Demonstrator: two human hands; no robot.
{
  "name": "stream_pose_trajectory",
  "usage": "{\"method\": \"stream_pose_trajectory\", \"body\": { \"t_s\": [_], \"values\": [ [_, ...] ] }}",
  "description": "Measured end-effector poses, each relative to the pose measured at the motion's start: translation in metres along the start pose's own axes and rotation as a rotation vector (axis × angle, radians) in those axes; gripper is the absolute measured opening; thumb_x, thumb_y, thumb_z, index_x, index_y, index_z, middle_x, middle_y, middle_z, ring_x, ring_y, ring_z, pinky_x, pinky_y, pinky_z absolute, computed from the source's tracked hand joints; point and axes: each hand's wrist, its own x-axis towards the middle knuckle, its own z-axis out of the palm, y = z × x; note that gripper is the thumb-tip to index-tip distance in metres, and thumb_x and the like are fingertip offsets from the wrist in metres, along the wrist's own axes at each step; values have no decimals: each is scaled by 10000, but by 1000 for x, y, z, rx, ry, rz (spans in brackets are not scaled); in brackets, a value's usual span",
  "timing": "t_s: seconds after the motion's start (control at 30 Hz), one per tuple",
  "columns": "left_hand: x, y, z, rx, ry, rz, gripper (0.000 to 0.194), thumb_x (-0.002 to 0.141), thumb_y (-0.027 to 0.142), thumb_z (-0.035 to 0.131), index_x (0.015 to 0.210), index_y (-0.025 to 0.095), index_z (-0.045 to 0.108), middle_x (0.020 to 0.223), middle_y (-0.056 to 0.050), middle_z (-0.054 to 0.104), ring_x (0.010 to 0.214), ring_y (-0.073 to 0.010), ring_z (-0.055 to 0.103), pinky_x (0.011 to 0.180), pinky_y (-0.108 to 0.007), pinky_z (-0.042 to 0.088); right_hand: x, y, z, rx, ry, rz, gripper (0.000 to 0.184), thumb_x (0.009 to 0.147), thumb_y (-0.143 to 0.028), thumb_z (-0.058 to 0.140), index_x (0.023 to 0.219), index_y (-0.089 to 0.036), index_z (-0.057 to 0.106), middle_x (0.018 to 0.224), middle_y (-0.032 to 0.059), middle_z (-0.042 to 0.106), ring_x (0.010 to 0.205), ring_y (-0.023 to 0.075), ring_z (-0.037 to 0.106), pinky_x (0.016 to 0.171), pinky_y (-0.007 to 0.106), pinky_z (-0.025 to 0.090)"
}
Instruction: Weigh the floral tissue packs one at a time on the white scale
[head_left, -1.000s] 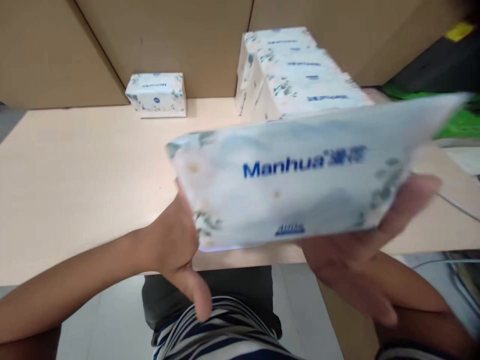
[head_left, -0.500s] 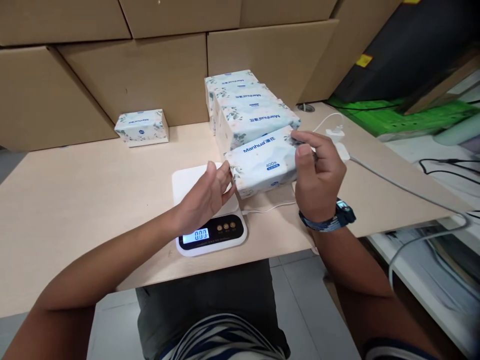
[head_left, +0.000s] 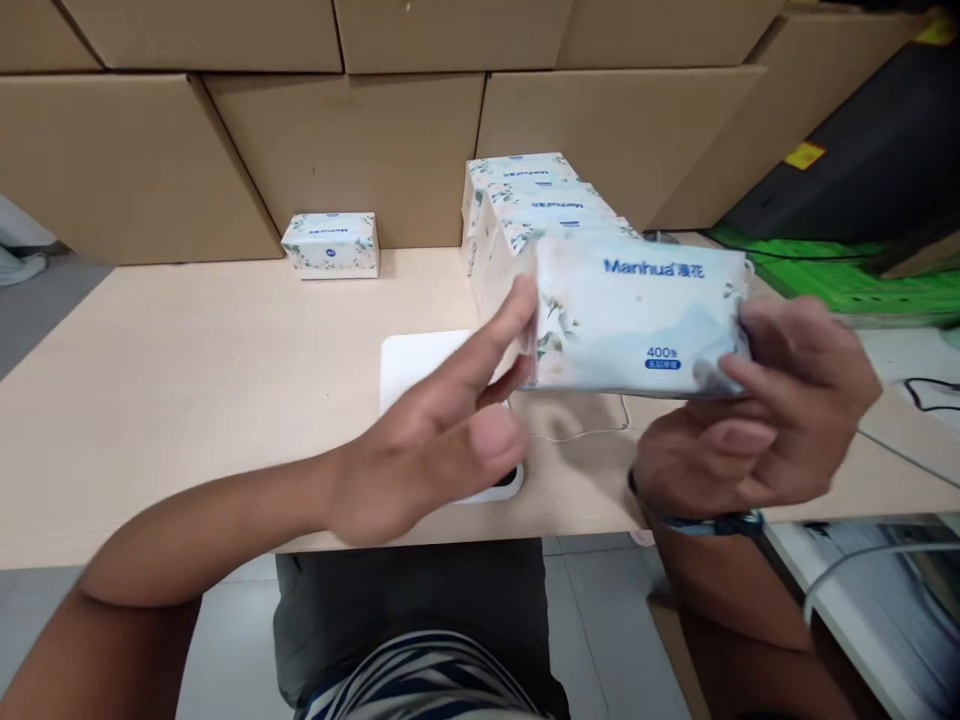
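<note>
I hold a white and pale blue tissue pack (head_left: 637,315) printed "Manhua" up in front of me, above the table. My right hand (head_left: 757,430) grips its right end from below, fingers curled round it. My left hand (head_left: 442,430) has its fingers stretched out, the fingertips touching the pack's left end. Below my left hand lies a white kitchen scale (head_left: 420,365), its display hidden by that hand. A row of several like packs (head_left: 532,195) stands just behind the held one.
A single tissue pack (head_left: 330,243) lies at the back of the beige table (head_left: 187,380) against a wall of cardboard boxes (head_left: 352,140). A white cable (head_left: 585,435) runs right from the scale. Green and black objects (head_left: 840,270) sit at the right.
The pack has been lifted from beside the row and turned to face me, now higher and further right. My left hand has moved over the scale's display.
</note>
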Motion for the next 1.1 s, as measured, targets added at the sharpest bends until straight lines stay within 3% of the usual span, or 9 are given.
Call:
{"method": "stream_pose_trajectory", "body": {
  "t_s": [0.1, 0.23, 0.37, 0.47, 0.57, 0.83, 0.97, 1.03, 1.1],
  "values": [
    [17, -27, 7, -295, -68, -192, 864, 943, 831, 599, 1666, 379, 460, 1876, 77, 233, 1778, -315, 92, 1478, -509, 183, 0, 11, -3, -34, -49, 7, 508, 1008, -628, 601, 1359, -294, 753, 1357, 129, 771, 1406, 442, 645, 1059, 675, 600],
    [35, -26, 3, -599, 156, -423, 929, 996, 743, 449, 1613, 49, 481, 1727, -206, 514, 1715, -345, 346, 1457, -415, 291, -8, 28, -16, -150, -66, 50, 516, 1022, -638, 591, 1326, -260, 767, 1307, 139, 811, 1281, 418, 722, 1071, 664, 595],
    [35, 2, -18, -438, 237, -304, 815, 1056, 654, 271, 1652, 133, 461, 1628, -129, 640, 1670, -307, 444, 1440, -447, 341, -13, 31, -13, -252, -33, 77, 514, 1052, -616, 548, 1310, -231, 771, 1313, 145, 820, 1239, 408, 751, 1057, 636, 604],
    [32, 17, -33, -255, 248, -293, 777, 1074, 616, 193, 1646, 190, 501, 1618, -94, 651, 1666, -318, 448, 1414, -507, 382, -10, 31, -1, -317, 116, 105, 465, 1071, -574, 531, 1144, -212, 813, 1140, 155, 851, 1092, 392, 789, 960, 581, 625],
    [31, 25, -40, -160, 363, -288, 759, 1103, 523, 106, 1606, 189, 567, 1554, -73, 700, 1664, -331, 441, 1386, -565, 400, -4, 34, 6, -379, 204, 67, 465, 1112, -484, 445, 1048, -206, 813, 1033, 152, 855, 992, 365, 797, 919, 551, 604],
    [16, 51, -64, -49, 439, -104, 702, 1143, 480, 123, 1611, 137, 519, 1595, -68, 662, 1678, -364, 403, 1412, -591, 288, -8, 29, 14, -286, -28, -229, 355, 1111, -379, 483, 1193, -214, 786, 1214, 126, 844, 1159, 316, 775, 971, 503, 599],
    [1, 7, -98, 288, 606, 155, 772, 1046, 754, 400, 1672, 302, 423, 1827, 4, 390, 1758, -309, 235, 1461, -480, 227, -14, 31, 27, -208, 33, -188, 342, 1112, -342, 483, 1200, -232, 794, 1204, 120, 850, 1170, 308, 785, 1026, 536, 626],
    [-4, -34, -123, 583, 715, 102, 1046, 951, 830, 561, 1751, 229, 256, 1902, -74, 142, 1788, -294, 90, 1481, -472, 71, -15, 30, 26, -126, 76, -170, 366, 1115, -360, 474, 1187, -225, 806, 1181, 135, 854, 1157, 318, 793, 1036, 560, 638],
    [-6, -75, -151, 715, 777, 16, 1186, 950, 883, 480, 1773, 109, 120, 1901, -151, -70, 1785, -298, -98, 1466, -469, -52, -12, 22, 19, -20, 133, -122, 361, 1103, -404, 522, 1217, -224, 813, 1222, 151, 844, 1184, 336, 792, 1050, 583, 641]
  ]
}}
